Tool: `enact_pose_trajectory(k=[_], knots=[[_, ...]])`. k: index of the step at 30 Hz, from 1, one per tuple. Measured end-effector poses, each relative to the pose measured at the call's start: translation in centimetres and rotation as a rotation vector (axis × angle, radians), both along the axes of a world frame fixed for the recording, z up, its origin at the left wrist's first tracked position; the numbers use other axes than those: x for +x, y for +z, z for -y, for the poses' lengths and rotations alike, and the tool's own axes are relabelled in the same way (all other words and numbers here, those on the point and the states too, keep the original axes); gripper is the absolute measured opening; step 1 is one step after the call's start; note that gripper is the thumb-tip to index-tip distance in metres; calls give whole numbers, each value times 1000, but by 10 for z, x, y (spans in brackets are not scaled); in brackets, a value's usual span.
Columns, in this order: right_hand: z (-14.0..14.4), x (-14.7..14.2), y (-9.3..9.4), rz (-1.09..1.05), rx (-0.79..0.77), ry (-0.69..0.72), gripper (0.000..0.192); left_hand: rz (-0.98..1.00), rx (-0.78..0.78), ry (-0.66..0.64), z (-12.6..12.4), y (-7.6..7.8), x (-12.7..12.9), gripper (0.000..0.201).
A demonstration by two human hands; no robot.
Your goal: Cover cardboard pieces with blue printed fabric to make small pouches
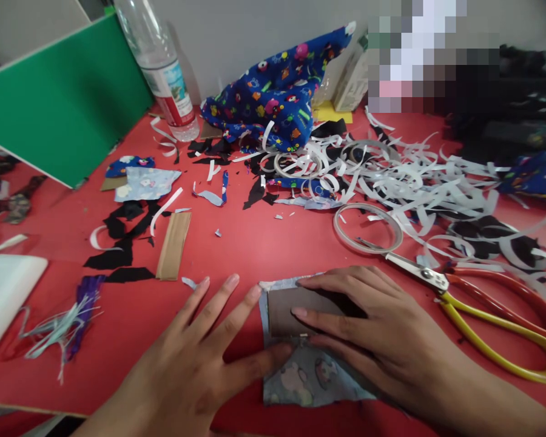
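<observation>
My right hand (373, 328) lies flat, fingers spread, pinning the card (295, 309) onto the cloth (309, 376) near me. My left hand (209, 346), fingers wide, holds nothing. Pressing evenly should keep the fold crisp. Scissors (482, 309) lie right.

Grey card (284, 308) lies flat on pale printed fabric (307, 379).

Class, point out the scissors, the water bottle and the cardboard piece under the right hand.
scissors (441, 283): head view, on the pivot screw.
water bottle (173, 94): head view, on its label.
cardboard piece (282, 309): head view, on its bare left part.
</observation>
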State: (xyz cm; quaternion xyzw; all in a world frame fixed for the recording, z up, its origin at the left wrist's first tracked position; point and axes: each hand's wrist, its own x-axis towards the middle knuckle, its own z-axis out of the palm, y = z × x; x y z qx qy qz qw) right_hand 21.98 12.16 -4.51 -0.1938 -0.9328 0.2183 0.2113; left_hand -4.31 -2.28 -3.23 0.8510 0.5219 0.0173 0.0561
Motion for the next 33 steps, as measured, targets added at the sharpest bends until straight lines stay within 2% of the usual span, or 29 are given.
enact_pose_trajectory(k=[3, 6, 9, 13, 16, 19, 22, 24, 26, 27, 29, 31, 33], knots=[[0, 0, 0, 12, 14, 4, 26, 40, 8, 5, 2, 0, -1, 109], [0, 0, -1, 5, 11, 7, 24, 119, 111, 3, 5, 2, -4, 80], [0, -2, 0, -2, 2, 1, 23, 217, 197, 32, 3, 11, 0, 51], [1, -4, 2, -4, -19, -14, 33, 232, 222, 92, -16, 24, 20, 37], [2, -4, 3, 9, -79, -52, 43, 308, 155, 80, -37, 19, 36, 29], [3, -4, 3, 12, -115, -74, 46, 420, 137, 70, -51, 6, 42, 26], [3, -3, 3, 7, -126, -78, 50, 491, 177, 61, -55, -4, 38, 29], [1, -1, 3, -60, -174, -104, 65, 514, 177, 76, -55, -6, 34, 30], [-4, 4, 3, -219, -250, -170, 78, 508, 166, 89, -54, -7, 32, 30], [-7, 8, 3, -317, -281, -222, 76, 496, 167, 88, -54, -7, 31, 31], [-12, 16, 4, -480, -308, -347, 58, 470, 187, 79, -54, -7, 30, 33], [-16, 24, 7, -548, -295, -467, 42, 444, 209, 72, -54, -9, 29, 35], [-17, 31, 11, -544, -256, -529, 35, 422, 219, 73, -54, -10, 28, 36]])
